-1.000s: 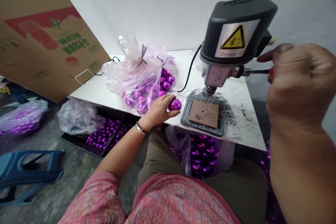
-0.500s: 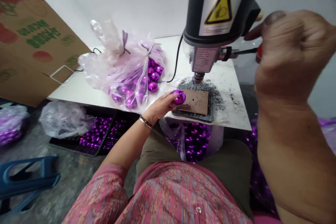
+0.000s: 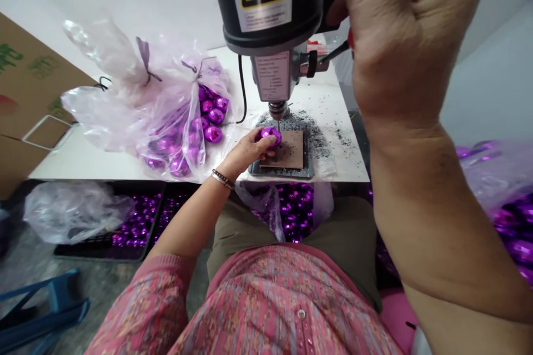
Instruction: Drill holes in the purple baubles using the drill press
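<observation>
My left hand (image 3: pixel 245 151) pinches a shiny purple ball (image 3: pixel 270 135) and holds it on the brown pad (image 3: pixel 291 151) of the drill press base, right under the drill bit (image 3: pixel 277 120). The black drill press head (image 3: pixel 270 5) fills the top middle. Raised at the upper right, my right hand (image 3: pixel 400 39) is closed in a fist round the red-tipped feed lever (image 3: pixel 333 52) of the press.
A clear plastic bag of purple balls (image 3: pixel 175 116) lies on the white table (image 3: pixel 83 155) left of the press. Dark shavings lie around the base. Below the table stand black trays (image 3: pixel 137 227) and bags of purple balls (image 3: pixel 291 211). A cardboard box (image 3: pixel 25 89) leans at the left, a blue stool (image 3: pixel 41 310) below.
My left hand carried the purple ball from the table edge onto the pad under the bit. The view swung left and down, closer to the press. My right hand kept hold of the lever.
</observation>
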The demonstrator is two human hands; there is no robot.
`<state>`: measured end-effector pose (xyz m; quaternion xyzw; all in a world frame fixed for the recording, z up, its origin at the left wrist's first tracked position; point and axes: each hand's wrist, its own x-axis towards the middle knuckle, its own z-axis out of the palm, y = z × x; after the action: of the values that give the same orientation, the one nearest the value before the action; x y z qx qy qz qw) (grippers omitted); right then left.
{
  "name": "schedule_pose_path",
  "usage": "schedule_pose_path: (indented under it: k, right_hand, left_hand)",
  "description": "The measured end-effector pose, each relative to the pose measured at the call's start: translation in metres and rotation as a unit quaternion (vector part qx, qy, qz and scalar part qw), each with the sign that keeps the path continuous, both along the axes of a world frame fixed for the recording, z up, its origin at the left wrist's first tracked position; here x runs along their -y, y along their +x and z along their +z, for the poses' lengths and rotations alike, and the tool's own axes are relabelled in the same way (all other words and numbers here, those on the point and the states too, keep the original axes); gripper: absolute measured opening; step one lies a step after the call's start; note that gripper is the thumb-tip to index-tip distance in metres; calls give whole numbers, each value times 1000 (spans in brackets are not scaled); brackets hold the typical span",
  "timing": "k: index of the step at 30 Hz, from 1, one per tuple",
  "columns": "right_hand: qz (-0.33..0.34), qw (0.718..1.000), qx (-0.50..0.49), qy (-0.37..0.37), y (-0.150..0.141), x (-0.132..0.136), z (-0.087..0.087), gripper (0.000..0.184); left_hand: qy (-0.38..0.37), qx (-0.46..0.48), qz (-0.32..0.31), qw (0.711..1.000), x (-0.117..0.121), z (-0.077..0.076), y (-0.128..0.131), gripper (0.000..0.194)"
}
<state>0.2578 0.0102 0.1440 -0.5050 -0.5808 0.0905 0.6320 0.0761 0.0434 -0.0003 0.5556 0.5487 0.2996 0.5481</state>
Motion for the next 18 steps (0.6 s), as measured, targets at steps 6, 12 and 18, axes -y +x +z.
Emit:
schedule_pose_path:
  k: [6,12,18]
  right_hand:
    - [6,1000,13,-22,2,5,2,46]
    - [-9,998,16,-52,3,7,4,47]
    - [-9,998,30,-45,2,10,0,42]
  left_hand:
    - [31,-81,-33,996,-3,-8,1,42]
    - [103,-201,-38,973,-3,-5,5,64]
    - [172,-232,-87,953,-11,-10,17,40]
